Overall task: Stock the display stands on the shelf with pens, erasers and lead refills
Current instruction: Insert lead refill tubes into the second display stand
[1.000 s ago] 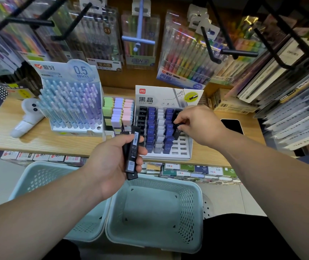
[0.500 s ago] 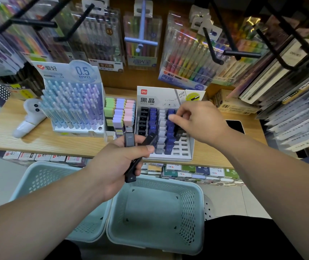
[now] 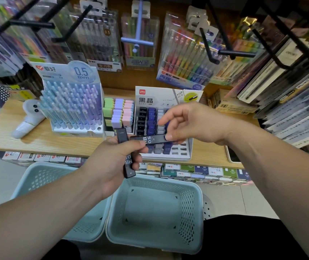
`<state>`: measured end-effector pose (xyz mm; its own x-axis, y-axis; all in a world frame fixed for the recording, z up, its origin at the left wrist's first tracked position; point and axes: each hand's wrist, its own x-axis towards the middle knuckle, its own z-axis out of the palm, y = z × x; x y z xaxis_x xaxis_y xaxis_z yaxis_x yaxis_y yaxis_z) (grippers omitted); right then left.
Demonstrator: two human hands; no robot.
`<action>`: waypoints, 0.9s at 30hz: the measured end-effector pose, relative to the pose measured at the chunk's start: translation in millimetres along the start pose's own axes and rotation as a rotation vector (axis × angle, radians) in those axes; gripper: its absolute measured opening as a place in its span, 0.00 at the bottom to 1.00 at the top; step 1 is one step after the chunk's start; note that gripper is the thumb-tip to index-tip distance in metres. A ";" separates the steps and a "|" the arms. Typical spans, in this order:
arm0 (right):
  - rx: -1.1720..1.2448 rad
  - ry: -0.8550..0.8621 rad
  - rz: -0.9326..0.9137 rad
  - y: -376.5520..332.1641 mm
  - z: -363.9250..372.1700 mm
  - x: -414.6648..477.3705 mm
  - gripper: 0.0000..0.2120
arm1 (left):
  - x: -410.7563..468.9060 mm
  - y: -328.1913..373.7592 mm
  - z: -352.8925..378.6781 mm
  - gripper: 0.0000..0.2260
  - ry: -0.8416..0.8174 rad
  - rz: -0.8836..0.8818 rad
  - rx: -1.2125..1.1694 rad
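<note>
The left hand (image 3: 112, 162) grips two black lead refill cases: one case (image 3: 128, 166) stands roughly upright in the fist, its lower end poking out below the fingers, and a second case (image 3: 152, 138) lies nearly level, its left end pinched under the left thumb. The right hand (image 3: 191, 124) meets it there, thumb and forefinger closed on the right end of the level case, so both hands hold that one case between them, just in front of the lead refill stand (image 3: 168, 156) on the wooden shelf (image 3: 37, 139). The stand's left columns hold black, blue and grey cases, while slots at its lower right are bare. Just left of it sits a rack of green, purple and pink erasers (image 3: 119, 114), then a full pen stand (image 3: 73, 106) marked 0.5 mm. Two pale green baskets (image 3: 155, 212) sit below the shelf.
</note>
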<state>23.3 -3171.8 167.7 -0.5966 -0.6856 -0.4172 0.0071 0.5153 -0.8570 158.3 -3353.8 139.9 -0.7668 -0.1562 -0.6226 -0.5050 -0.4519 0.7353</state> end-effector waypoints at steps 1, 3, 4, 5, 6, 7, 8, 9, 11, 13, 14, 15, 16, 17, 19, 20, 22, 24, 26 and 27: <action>-0.035 -0.064 0.007 0.2 0.4 -2.1 0.21 | 0.6 0.0 -0.1 0.02 0.004 0.007 -0.004; -0.109 -0.165 0.019 -3.2 9.0 -5.0 0.30 | 1.3 0.1 0.6 0.02 0.000 0.023 -0.004; -0.148 -0.191 0.014 -5.8 15.9 -5.1 0.34 | 1.5 0.3 1.6 0.02 -0.009 0.026 0.001; -0.189 -0.200 -0.008 -8.0 22.7 -4.1 0.36 | 1.3 0.5 2.9 0.02 -0.017 0.025 0.007; -0.230 -0.192 -0.043 -10.2 28.4 -2.9 0.36 | 1.3 0.6 3.9 0.02 -0.020 0.020 0.011; -0.267 -0.168 -0.081 -11.9 32.2 -1.6 0.34 | 1.5 0.6 4.6 0.02 -0.020 0.014 0.013; -0.291 -0.136 -0.114 -13.9 33.5 -1.3 0.32 | 1.4 0.8 4.8 0.03 -0.021 0.006 0.012; -0.298 -0.103 -0.135 -14.6 32.7 -0.9 0.29 | 1.3 1.2 4.6 0.04 -0.023 -0.003 0.010; -0.270 -0.043 -0.141 -11.6 26.3 -0.5 0.27 | 1.5 2.4 4.0 0.08 -0.029 -0.022 0.009; -0.248 0.058 -0.133 -5.2 16.7 0.1 0.24 | 2.5 4.0 2.5 0.15 -0.021 -0.052 -0.007; -0.244 0.130 -0.124 -0.8 11.0 0.8 0.21 | 3.7 4.9 0.9 0.19 -0.018 -0.075 -0.032; -0.237 0.210 -0.106 4.0 5.3 1.6 0.18 | 4.8 5.7 -1.1 0.23 -0.021 -0.101 -0.067; -0.234 0.289 -0.078 8.9 -0.3 2.0 0.14 | 6.2 6.2 -3.4 0.26 -0.027 -0.120 -0.102; -0.239 0.361 -0.050 15.5 -5.6 3.3 0.10 | 7.2 6.5 -5.2 0.27 -0.034 -0.129 -0.128; -0.282 0.476 -0.034 29.2 -13.6 6.0 0.04 | 7.5 6.3 -6.1 0.26 -0.041 -0.123 -0.145; -0.331 0.515 -0.043 36.0 -16.5 7.3 0.03 | 7.4 5.7 -5.7 0.25 -0.038 -0.117 -0.144; -0.454 0.537 -0.056 46.6 -19.5 9.2 0.04 | 7.8 4.8 -4.3 0.23 -0.019 -0.100 -0.141; -0.534 0.513 -0.051 51.7 -19.3 9.6 0.05 | 9.3 2.9 -4.5 0.20 0.010 -0.077 -0.138; -0.584 0.474 -0.049 55.2 -16.7 10.2 0.07 | 10.8 0.7 -5.2 0.14 0.039 -0.054 -0.134; -0.601 0.455 -0.048 57.2 -14.7 11.0 0.08 | 11.5 -0.3 -5.2 0.13 0.049 -0.044 -0.131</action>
<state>5.4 -3142.3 118.6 -0.8585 -0.5018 -0.1057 -0.3888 0.7713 -0.5039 151.7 -3360.0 131.1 -0.7229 -0.1754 -0.6683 -0.4794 -0.5693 0.6679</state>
